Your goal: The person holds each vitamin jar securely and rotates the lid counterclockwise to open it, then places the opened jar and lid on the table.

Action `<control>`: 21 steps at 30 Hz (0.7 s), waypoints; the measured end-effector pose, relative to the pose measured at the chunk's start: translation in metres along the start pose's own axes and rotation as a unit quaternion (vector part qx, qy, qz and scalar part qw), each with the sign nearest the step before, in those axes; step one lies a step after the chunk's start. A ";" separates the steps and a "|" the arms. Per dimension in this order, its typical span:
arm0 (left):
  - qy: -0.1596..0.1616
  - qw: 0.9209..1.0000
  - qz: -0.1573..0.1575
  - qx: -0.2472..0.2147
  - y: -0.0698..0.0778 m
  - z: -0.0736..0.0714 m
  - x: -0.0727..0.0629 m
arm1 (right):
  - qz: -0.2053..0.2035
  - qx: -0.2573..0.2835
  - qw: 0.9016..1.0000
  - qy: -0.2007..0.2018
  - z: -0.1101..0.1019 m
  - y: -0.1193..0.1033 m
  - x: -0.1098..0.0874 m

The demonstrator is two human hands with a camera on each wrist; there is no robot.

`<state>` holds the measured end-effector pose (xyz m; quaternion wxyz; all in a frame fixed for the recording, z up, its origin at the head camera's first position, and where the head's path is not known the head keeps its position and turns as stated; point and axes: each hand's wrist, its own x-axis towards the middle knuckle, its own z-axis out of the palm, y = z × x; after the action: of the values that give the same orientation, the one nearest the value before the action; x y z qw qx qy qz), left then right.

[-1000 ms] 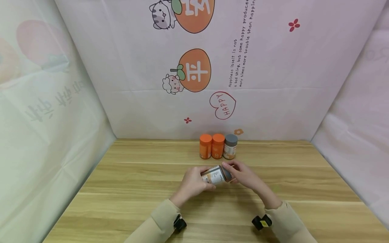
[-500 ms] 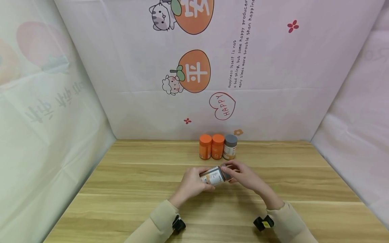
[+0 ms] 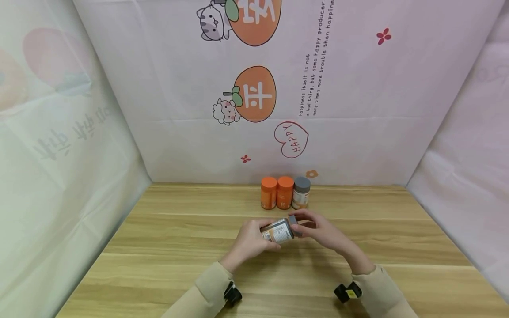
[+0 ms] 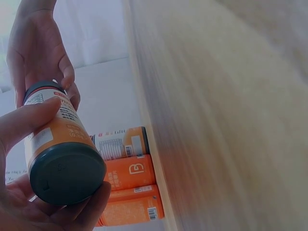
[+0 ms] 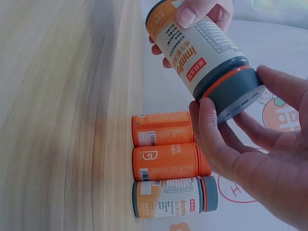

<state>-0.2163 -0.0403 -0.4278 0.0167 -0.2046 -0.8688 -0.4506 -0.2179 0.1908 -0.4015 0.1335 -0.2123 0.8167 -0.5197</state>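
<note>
Above the table [image 3: 159, 247], before the row at the back wall [image 3: 179, 110], the person holds a bottle [image 5: 197, 53] between both hands, tilted and clear of the wood, its cap [image 5: 238, 94] end toward the right hand [image 3: 324, 232]. The left hand [image 3: 251, 238] grips the body, thumb laid along one side and the other fingers curled round the far side, near the base. The right hand's fingers are bent round the rim of the cap and pinch it from opposite sides, with gaps between some of them. As for progress, the bottle is already up and steadied, and the cap has been taken hold of. It is still on: an orange band [image 5: 226, 79] shows beneath it, much as on the grey-capped bottle [image 3: 301, 196] standing behind, and no bare mouth can be seen. Whether the cap is loose or tight cannot be told, so how much turning remains is unclear. Judged from how things lie, neither taking the cap off nor setting the bottle down is done. The grey-capped bottle and two orange bottles [image 3: 268, 194] stand upright, side by side, all capped and untouched by either hand.
</note>
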 end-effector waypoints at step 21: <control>-0.023 0.999 -0.022 -0.025 0.001 0.000 -0.002 | -0.100 0.022 0.994 -0.042 -0.010 0.006 -0.003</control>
<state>-0.2140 -0.0407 -0.4269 -0.0180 -0.1964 -0.8615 -0.4680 -0.2210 0.2024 -0.4022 0.1192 -0.3117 0.7735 -0.5388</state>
